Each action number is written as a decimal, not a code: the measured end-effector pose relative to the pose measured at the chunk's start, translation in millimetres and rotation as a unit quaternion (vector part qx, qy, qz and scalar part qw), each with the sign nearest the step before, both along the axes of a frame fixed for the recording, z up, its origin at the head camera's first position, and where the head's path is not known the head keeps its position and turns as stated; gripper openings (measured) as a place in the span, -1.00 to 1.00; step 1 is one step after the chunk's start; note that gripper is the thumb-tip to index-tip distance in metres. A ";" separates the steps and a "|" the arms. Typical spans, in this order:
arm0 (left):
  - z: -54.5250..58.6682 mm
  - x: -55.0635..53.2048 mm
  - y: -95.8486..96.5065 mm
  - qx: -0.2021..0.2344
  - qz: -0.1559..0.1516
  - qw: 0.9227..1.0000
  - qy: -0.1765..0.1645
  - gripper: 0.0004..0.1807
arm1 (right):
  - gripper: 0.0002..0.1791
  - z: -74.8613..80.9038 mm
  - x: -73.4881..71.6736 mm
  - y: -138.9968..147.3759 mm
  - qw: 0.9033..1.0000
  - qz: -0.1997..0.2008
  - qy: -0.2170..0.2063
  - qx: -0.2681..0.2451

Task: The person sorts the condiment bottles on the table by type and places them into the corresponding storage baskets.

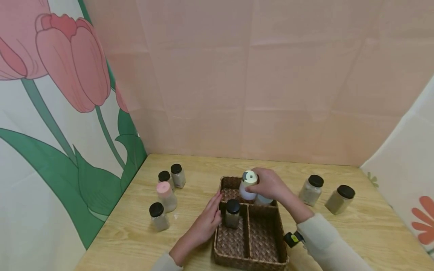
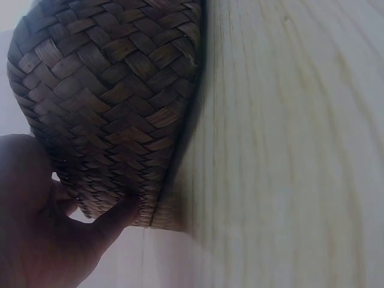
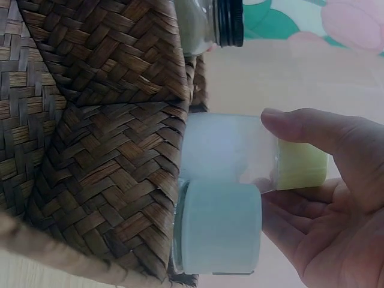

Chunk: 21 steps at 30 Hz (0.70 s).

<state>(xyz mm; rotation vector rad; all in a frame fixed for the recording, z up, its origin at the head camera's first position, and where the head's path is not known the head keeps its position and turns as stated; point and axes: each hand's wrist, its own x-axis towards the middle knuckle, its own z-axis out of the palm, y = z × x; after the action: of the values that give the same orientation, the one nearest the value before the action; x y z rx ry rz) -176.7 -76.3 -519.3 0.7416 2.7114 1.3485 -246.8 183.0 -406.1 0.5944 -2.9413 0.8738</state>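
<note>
With thumb and fingers, my right hand [image 1: 269, 183] grips a clear jar [image 1: 247, 191] by its pale yellow-green lid [image 3: 303, 165]. This jar stands over the back compartment of a brown woven basket [image 1: 266, 235], its contents whitish. Close beside it, partly behind my hand in the head view, is a jar with a pale blue-green lid [image 3: 222, 228]. A black-lidded jar [image 1: 232, 214] stands in the front left compartment. My left hand [image 1: 205, 222] rests against the basket's left side, fingers fairly straight at the rim; its fingers touch the outer weave in the left wrist view.
To the left of the basket stand a pink-lidded jar [image 1: 166, 196] and several black-lidded ones, including a near jar [image 1: 158, 217]. Two more, a pale jar [image 1: 310, 190] and a darker jar [image 1: 340, 200], stand at the right. Behind the wooden table [image 1: 200, 165] hangs a pinkish cloth [image 1: 217, 94].
</note>
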 end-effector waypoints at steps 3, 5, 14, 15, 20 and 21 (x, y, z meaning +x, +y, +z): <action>-0.6 -0.2 0.3 -0.001 0.001 1.000 -0.002 -0.37 | -0.60 -2.1 -0.8 -1.3 1.000 0.007 -0.005 0.002; -1.1 -0.3 0.6 0.000 0.001 1.000 -0.002 -0.37 | -0.60 -3.9 -1.7 -1.8 1.000 0.012 -0.008 0.005; -3.6 -0.8 0.7 0.000 0.003 1.000 -0.002 -0.38 | -0.56 -7.8 -3.5 -5.8 1.000 0.015 -0.017 0.022; -3.6 -0.8 0.7 0.000 0.003 1.000 -0.002 -0.38 | -0.56 -8.0 -3.8 -6.0 0.999 0.015 -0.017 0.026; -2.7 -0.8 0.4 0.002 -0.001 1.000 -0.003 -0.38 | -0.54 -10.8 -6.3 -7.0 0.999 0.008 -0.017 0.043; -2.4 -0.7 0.3 0.002 -0.002 1.000 -0.003 -0.38 | -0.53 -11.4 -6.9 -7.1 0.999 0.008 -0.018 0.046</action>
<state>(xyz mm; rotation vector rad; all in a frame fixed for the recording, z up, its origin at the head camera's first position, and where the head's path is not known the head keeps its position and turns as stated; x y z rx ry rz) -177.4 -76.0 -521.7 0.7409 2.7021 1.3526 -253.7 175.9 -417.4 0.6135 -3.0261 0.7627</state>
